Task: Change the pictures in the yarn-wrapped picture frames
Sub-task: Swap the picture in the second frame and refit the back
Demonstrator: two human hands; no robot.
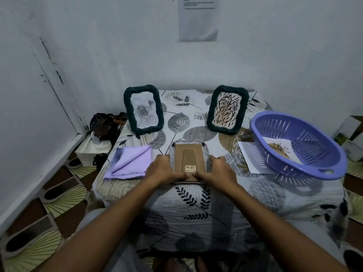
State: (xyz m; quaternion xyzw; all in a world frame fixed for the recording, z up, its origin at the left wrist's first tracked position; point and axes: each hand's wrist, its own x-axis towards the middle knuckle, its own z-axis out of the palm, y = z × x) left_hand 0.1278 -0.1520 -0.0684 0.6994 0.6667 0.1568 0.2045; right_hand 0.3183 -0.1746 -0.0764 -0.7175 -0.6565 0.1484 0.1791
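Fingers of left hand (161, 167) curled over left edge of face-down frame (189, 162), fingers of right hand (219, 168) over right edge — thumbs meeting on near short edge of brown backing board. Gripping from both sides, not released. Frame lying flat at worktop (196, 203) centre, long axis running away from body, stand flap and barcode sticker up. Equally near both hands; backing likely next to come off, pulled toward near edge. Beyond: two upright frames (143, 109) with drawings. Left — folded purple cloth (130, 163). Right — purple basket (300, 144) holding spare picture (280, 150).
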